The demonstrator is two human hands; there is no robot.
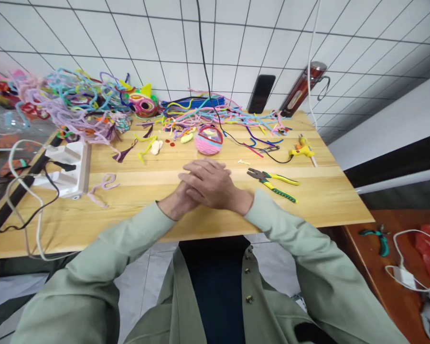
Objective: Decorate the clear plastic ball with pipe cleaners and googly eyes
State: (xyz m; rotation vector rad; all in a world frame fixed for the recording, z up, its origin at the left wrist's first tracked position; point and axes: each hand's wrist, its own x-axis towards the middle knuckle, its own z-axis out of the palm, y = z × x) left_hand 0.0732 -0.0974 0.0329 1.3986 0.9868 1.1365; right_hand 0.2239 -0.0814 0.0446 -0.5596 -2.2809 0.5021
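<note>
My hands are clasped together over the front middle of the wooden table. My right hand (217, 186) lies on top, its fingers closed over my left hand (181, 198). Most of the left hand is covered, and no object shows in either. Just beyond the fingertips sits a round pink yarn-like piece (208, 143) with a blue band and red-edged opening. Pliers (272, 184) with yellow-green handles lie to the right of my hands, jaws toward them. A small pale scrap (242, 162) is near the jaws.
A heap of fuzzy craft stems (75, 100) and a colourful mask-like figure (143, 102) stand back left. A power strip (69, 169) is at left. A yellow glue gun (303, 150), black phone (261, 93) and red-brown flask (303, 91) are at right. A black cable hangs mid-table.
</note>
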